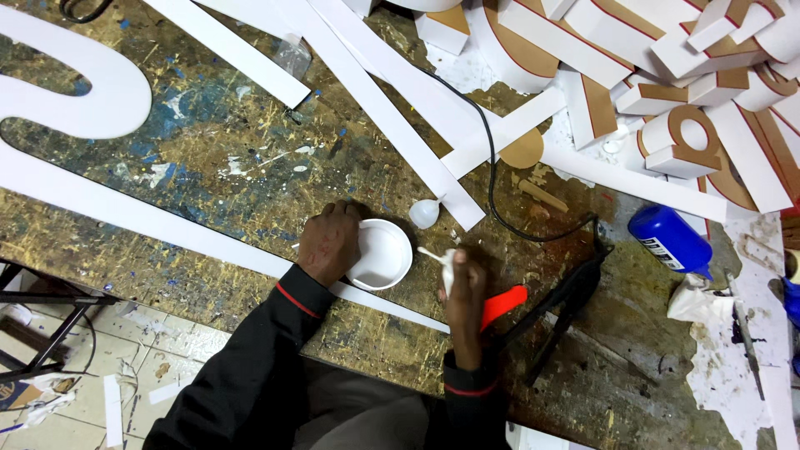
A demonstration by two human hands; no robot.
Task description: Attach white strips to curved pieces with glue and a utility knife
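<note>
My left hand (327, 242) grips the left rim of a small white plastic bowl (385, 252) that rests on a long white strip (167, 218) on the paint-stained workbench. To the right, my right hand (463, 285) is closed around a small white applicator (439, 258) whose thin tip points left toward the bowl. A red-handled tool (502, 303) lies just right of that hand. A small white funnel-like cap (424, 213) sits beyond the bowl.
Long white strips (392, 108) and white and brown cut-out letter shapes (683, 142) pile at the back right. A black cable (493, 179) runs to a black tool (567, 292). A blue bottle (669, 240) lies at right. The bench edge (125, 292) drops to the floor at left.
</note>
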